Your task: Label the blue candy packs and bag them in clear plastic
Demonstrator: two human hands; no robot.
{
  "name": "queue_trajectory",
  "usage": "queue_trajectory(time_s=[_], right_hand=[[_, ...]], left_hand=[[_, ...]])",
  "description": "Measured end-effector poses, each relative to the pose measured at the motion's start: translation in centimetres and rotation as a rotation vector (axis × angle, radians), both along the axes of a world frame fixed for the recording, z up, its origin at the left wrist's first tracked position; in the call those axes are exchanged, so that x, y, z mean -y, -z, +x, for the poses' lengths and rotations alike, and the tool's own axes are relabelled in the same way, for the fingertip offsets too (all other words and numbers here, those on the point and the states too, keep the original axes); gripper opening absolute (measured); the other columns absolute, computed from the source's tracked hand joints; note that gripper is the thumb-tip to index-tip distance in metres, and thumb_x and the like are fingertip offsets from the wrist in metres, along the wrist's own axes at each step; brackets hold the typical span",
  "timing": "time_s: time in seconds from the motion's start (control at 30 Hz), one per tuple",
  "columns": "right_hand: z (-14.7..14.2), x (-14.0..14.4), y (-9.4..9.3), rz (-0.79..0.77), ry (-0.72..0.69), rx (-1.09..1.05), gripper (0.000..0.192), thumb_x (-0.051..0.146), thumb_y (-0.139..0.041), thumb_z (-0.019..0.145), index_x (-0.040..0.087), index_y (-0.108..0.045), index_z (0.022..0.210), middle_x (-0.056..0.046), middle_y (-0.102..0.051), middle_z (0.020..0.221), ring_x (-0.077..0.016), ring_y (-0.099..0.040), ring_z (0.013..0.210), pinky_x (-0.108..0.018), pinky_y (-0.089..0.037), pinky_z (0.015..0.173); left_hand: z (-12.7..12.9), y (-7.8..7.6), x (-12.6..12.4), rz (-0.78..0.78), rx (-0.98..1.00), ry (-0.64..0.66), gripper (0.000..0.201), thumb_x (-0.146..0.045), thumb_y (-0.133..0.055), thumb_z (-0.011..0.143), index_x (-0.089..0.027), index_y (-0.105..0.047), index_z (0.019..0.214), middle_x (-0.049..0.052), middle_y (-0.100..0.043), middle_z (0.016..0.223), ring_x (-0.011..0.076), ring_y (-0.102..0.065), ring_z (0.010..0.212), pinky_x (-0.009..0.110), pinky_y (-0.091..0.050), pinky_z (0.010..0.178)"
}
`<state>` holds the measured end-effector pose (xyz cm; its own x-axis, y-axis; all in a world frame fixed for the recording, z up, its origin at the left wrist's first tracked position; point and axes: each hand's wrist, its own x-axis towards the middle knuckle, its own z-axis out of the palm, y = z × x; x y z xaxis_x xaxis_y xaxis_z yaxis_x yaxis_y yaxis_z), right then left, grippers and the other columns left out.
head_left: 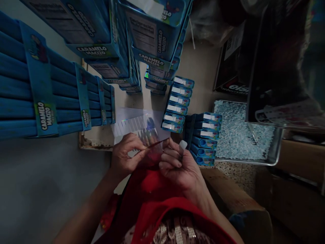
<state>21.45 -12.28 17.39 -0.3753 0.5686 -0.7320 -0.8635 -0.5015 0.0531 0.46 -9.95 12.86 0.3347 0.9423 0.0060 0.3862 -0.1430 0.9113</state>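
Note:
My left hand (pixel 129 154) is closed in a pinch on one end of a thin dark reddish strip (pixel 157 143), seen nearly edge-on. My right hand (pixel 181 166) has its fingers curled, its fingertips at the strip's other end. A small pale tab (pixel 183 146) sticks up by the right hand; whether it is held or stuck to a finger is unclear. Just beyond the hands lies a glossy sheet (pixel 134 127) with rows of pale strips. Right of it stand small blue boxes (pixel 175 109), several with white labels across their tops.
Tall stacks of blue candy packs (pixel 99 51) rise at the back and left (pixel 40 98). A metal tray (pixel 279 149) holds pale blue pellets, with a metal tool (pixel 252 134) in it. Dark cartons (pixel 274 67) crowd the right; a cardboard box (pixel 233 193) stands below.

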Motion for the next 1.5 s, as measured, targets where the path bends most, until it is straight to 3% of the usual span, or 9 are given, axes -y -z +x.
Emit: queue_trajectory(time_s=[0.17,0.4,0.6,0.7,0.9,1.07,1.17,1.33,1.5], right_hand=[[2.0,0.7,0.6,-0.024,0.031,0.167,0.026,0.039,-0.079,0.088,0.016,-0.067,0.086,0.016,-0.024,0.044,-0.0040,-0.012,0.038,-0.015,-0.023,0.037],[-1.0,2.0,1.0,0.176,-0.251,0.544,0.045,0.033,-0.093,0.069,0.019,-0.070,0.105,0.001,-0.075,0.076,-0.0151,-0.070,0.064,-0.025,-0.055,0.061],[-0.6,0.8,2.7,0.339,-0.542,0.480,0.078,0.019,-0.100,0.052,0.018,-0.068,0.124,0.010,-0.061,0.058,-0.0089,-0.056,0.049,-0.018,-0.043,0.049],[-0.2,0.6,2.9,0.347,-0.555,0.500,0.074,0.019,-0.099,0.052,0.017,-0.070,0.121,0.014,-0.052,0.053,-0.0055,-0.046,0.045,-0.017,-0.037,0.046],[-0.7,0.4,3.1,0.340,-0.501,0.421,0.048,0.033,-0.093,0.066,0.018,-0.074,0.107,0.003,-0.072,0.071,-0.0118,-0.063,0.061,-0.024,-0.052,0.059],[-1.2,0.5,3.9,0.350,-0.436,0.445,0.033,0.042,-0.090,0.068,0.017,-0.069,0.073,0.002,-0.068,0.067,-0.0098,-0.059,0.058,-0.022,-0.049,0.057],[-0.7,1.4,3.8,0.329,-0.415,0.490,0.033,0.043,-0.089,0.070,0.017,-0.069,0.073,0.002,-0.068,0.069,-0.0105,-0.059,0.058,-0.023,-0.047,0.058],[3.4,4.1,2.1,0.305,-0.572,0.871,0.025,0.041,-0.077,0.080,0.019,-0.067,0.074,0.000,-0.067,0.068,-0.0139,-0.059,0.061,-0.026,-0.042,0.060],[10.3,6.0,-0.4,0.281,-0.874,1.464,0.021,0.039,-0.066,0.087,0.022,-0.069,0.075,0.001,-0.063,0.064,-0.0150,-0.054,0.061,-0.027,-0.034,0.058]], left_hand=[[-0.9,-1.7,-0.6,-0.318,0.229,-0.110,0.025,-0.020,-0.069,0.087,-0.022,-0.054,0.067,0.000,-0.048,0.070,0.0172,-0.050,0.071,0.037,-0.046,0.076],[-0.6,-2.8,-0.4,-0.536,0.384,-0.233,0.024,-0.021,-0.067,0.082,-0.020,-0.052,0.064,0.001,-0.048,0.069,0.0175,-0.049,0.070,0.035,-0.041,0.067],[-0.4,-3.1,0.2,-0.575,0.508,-0.153,0.019,-0.024,-0.066,0.080,-0.020,-0.056,0.064,0.003,-0.051,0.071,0.0196,-0.053,0.075,0.036,-0.043,0.070],[-0.1,-3.2,0.2,-0.612,0.573,-0.148,0.019,-0.024,-0.064,0.080,-0.020,-0.053,0.064,0.003,-0.049,0.069,0.0194,-0.052,0.075,0.037,-0.044,0.070],[0.7,-3.5,0.4,-0.596,0.536,-0.117,0.021,-0.027,-0.059,0.083,-0.020,-0.048,0.066,0.003,-0.046,0.069,0.0189,-0.049,0.072,0.035,-0.043,0.066],[0.5,-2.9,0.6,-0.621,0.586,-0.083,0.018,-0.023,-0.059,0.083,-0.020,-0.051,0.068,0.002,-0.047,0.070,0.0185,-0.050,0.073,0.034,-0.043,0.070],[-0.2,-2.3,0.7,-0.636,0.538,-0.076,0.012,-0.023,-0.062,0.082,-0.020,-0.056,0.072,0.003,-0.052,0.076,0.0190,-0.053,0.079,0.032,-0.042,0.072],[1.7,-1.3,0.7,-0.608,0.210,0.061,0.027,-0.034,-0.070,0.088,-0.019,-0.060,0.068,0.000,-0.054,0.071,0.0154,-0.051,0.071,0.028,-0.038,0.066],[9.2,-0.8,1.8,-0.556,-0.062,0.180,0.028,-0.041,-0.069,0.090,-0.020,-0.067,0.071,-0.001,-0.064,0.072,0.0162,-0.057,0.071,0.028,-0.039,0.068]])
